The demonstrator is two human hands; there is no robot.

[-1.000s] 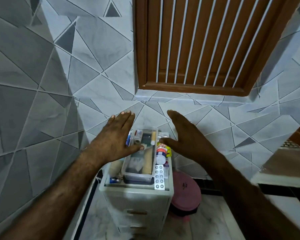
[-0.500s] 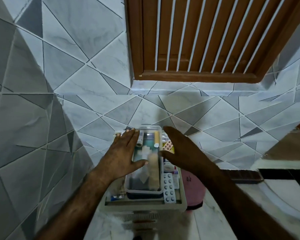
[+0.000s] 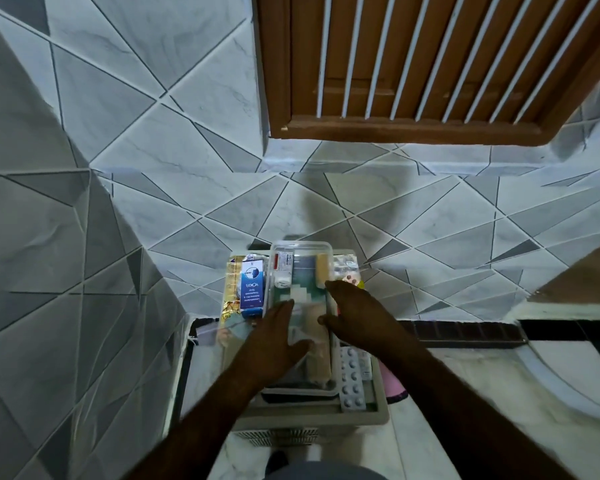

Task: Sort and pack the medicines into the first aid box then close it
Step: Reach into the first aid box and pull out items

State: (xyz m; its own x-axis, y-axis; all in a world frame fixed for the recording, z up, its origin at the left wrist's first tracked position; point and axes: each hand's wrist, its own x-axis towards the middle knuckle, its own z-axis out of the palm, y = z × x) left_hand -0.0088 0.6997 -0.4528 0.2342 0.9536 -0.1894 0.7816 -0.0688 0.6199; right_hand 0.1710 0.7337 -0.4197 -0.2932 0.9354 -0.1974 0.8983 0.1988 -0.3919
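Clear plastic, the lid of a long first aid box, lies under both of the person's hands. The left hand rests flat on the near left part of the lid, fingers spread and pointing away from the body, closed on nothing. The right hand lies open along the box's right edge, thumb turned in over the lid, also holding nothing. The box runs lengthwise away from the person, its far end close to the tiled wall, and it sits on top of a pale plastic drawer unit. Rolled bandages and packets show dimly through the lid. Loose medicines remain outside it: a blue carton and a gold foil strip just to its left, a strip of pills touching its right side, more foil packs at the far right corner. Each hand is nearest the items on its own side, so the sorting looks unfinished.
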